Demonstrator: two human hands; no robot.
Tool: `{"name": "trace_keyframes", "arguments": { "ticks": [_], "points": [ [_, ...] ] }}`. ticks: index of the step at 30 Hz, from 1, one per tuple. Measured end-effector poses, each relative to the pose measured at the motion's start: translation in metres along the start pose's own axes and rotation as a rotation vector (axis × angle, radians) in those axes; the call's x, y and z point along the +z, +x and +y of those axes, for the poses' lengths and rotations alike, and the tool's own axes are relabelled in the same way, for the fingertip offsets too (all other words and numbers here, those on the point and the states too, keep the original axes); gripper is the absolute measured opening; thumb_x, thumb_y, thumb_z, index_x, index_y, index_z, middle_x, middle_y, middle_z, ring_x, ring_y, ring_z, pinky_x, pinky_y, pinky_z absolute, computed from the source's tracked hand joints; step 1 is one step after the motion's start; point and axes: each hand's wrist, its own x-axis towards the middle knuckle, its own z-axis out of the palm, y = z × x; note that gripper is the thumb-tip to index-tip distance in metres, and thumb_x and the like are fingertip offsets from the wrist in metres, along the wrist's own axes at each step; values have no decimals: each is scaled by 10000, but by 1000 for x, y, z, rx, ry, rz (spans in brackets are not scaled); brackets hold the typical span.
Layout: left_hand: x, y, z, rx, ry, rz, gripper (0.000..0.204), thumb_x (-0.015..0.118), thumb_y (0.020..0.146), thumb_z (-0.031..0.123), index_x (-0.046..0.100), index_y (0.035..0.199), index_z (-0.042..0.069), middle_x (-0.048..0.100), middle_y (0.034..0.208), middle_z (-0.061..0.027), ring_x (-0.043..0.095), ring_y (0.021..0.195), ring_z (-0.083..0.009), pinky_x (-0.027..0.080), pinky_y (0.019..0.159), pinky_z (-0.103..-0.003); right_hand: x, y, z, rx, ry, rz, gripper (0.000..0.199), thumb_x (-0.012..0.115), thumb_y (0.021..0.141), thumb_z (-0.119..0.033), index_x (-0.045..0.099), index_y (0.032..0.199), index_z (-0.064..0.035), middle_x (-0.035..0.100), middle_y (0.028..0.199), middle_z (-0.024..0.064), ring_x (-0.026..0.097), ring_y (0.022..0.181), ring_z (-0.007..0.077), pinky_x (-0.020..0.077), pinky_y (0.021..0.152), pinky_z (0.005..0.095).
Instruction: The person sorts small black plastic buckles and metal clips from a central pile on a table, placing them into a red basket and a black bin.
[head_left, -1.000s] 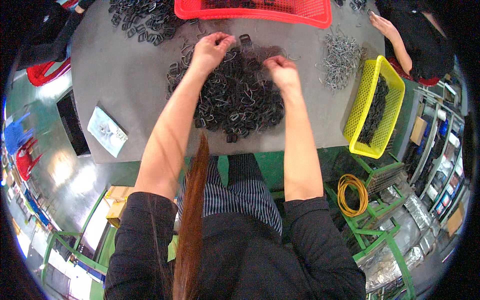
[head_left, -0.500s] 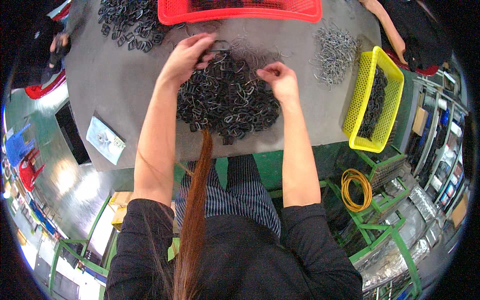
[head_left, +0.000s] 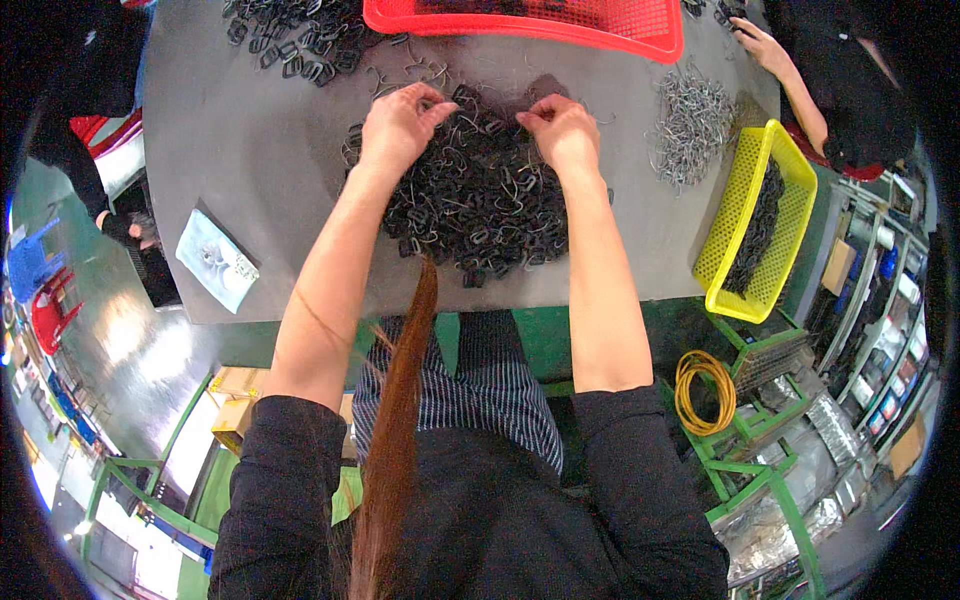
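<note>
A grey metal bench [head_left: 250, 160] carries, largest first, a long red plastic mesh tray [head_left: 560, 22] along its far edge, a yellow plastic mesh basket [head_left: 745, 215] of dark parts overhanging its right edge, and a heap of small black metal buckles [head_left: 480, 195] near the middle of its near edge. The left hand [head_left: 398, 125] and right hand [head_left: 558, 128] rest on the heap's far side, fingers pinched on small pieces, likely sorting or fitting them together; the next move calls for a fine fingertip pull. Exactly what each pinch holds is too small to tell, and the tray is cut off at the top
</note>
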Motion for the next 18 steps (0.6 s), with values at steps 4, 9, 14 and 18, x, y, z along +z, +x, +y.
{"name": "trace_keyframes", "arguments": {
  "ticks": [4, 9, 14, 18],
  "points": [
    [25, -1, 12, 85, 228, 138, 317, 689, 727, 399, 653, 872, 119, 647, 832, -128, 616, 835, -302, 482, 703, -408, 4, 2, -7, -84, 92, -7, 252, 697, 726, -317, 656, 901, -141, 607, 1041, 110, 567, 1011, 272, 460, 847, 388],
    [13, 8, 1, 106, -237, -58, 282, 714, 741, 307, 653, 834, 48, 641, 744, -130, 604, 665, -264, 482, 659, -338, 16, 21, -27, -290, 66, 145, 201, 698, 730, -282, 652, 895, -176, 624, 954, 85, 588, 931, 268, 466, 798, 382],
    [-22, -2, 3, -89, -48, -178, 313, 706, 748, 346, 663, 829, 46, 630, 688, -34, 549, 616, -98, 449, 582, -272, 30, 29, -45, -356, -64, 42, 223, 690, 734, -326, 649, 892, -173, 611, 933, 90, 580, 961, 271, 467, 816, 383],
    [-30, -2, -10, -202, -263, -233, 301, 730, 716, 294, 669, 845, 29, 624, 680, -52, 561, 644, -138, 456, 625, -295, 19, 28, -48, -289, -135, -113, 221, 691, 733, -344, 666, 893, -194, 608, 1014, 95, 569, 1014, 255, 466, 853, 373]
  ]
}}
